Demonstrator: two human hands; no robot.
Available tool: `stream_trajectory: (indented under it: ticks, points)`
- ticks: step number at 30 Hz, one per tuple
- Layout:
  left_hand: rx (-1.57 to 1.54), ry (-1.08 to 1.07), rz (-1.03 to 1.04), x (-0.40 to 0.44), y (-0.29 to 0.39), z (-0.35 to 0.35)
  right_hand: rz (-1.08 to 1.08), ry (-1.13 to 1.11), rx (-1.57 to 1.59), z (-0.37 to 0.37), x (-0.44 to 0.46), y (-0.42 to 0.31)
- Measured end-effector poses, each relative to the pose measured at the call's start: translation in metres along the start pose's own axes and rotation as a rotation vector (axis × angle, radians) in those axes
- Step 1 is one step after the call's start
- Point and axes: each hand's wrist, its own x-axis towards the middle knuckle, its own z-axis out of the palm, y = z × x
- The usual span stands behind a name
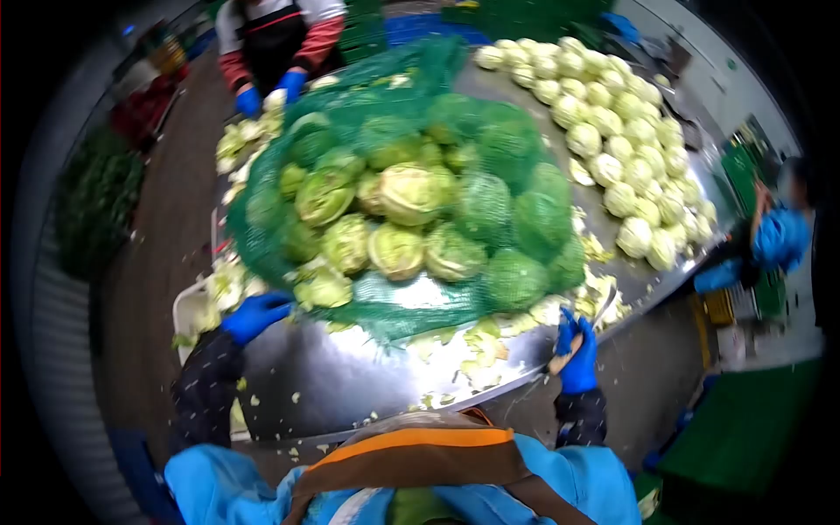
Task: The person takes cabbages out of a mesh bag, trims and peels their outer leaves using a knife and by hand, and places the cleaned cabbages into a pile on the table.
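Both my hands wear blue gloves. My left hand (pixel 256 317) is at the table's left front, beside a loose leafy cabbage (pixel 323 284), with its fingers stretched out and nothing in them. At the right front edge, my right hand (pixel 577 354) is closed round the brownish handle of a tool (pixel 563 357); its blade is hard to make out. Between my hands and farther back lies a large green mesh bag (pixel 385 319), open toward me, with several green cabbages (pixel 396 251) inside and at its mouth.
Trimmed pale cabbages (pixel 623 144) are heaped at the table's right. Loose leaves (pixel 481 354) litter the metal table (pixel 306 376). A white bin (pixel 182 311) stands at the left edge. One co-worker (pixel 280 39) is at the far left, another (pixel 779 236) at the right.
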Motion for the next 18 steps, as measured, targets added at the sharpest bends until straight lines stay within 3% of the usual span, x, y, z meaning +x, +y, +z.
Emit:
stream_trajectory:
  ticks: [2,3,5,9,10,13,15,18]
  points:
    - [-0.308,-0.131,0.123,0.027,0.07,0.023,0.034,0.071,-0.064,0.006,-0.021,0.042]
    - [-0.228,-0.086,0.29,0.041,0.091,0.034,0.029,0.157,-0.127,0.02,-0.036,0.061]
    - [0.058,0.122,0.293,0.074,0.115,0.051,-0.038,0.19,-0.279,0.029,-0.052,0.086]
    - [0.282,0.744,-0.075,0.144,0.102,0.076,-0.216,0.186,-0.523,0.041,-0.081,0.127]
    - [0.143,0.754,-0.142,0.15,0.1,0.076,-0.234,0.189,-0.674,0.039,-0.085,0.135]
    - [0.072,0.952,-0.202,0.179,0.091,0.101,-0.276,0.209,-0.666,0.043,-0.085,0.146]
    - [0.017,1.001,-0.111,0.184,0.074,0.106,-0.336,0.205,-0.695,0.036,-0.081,0.15]
    - [-0.102,0.876,-0.04,0.166,0.059,0.097,-0.342,0.193,-0.694,0.036,-0.082,0.149]
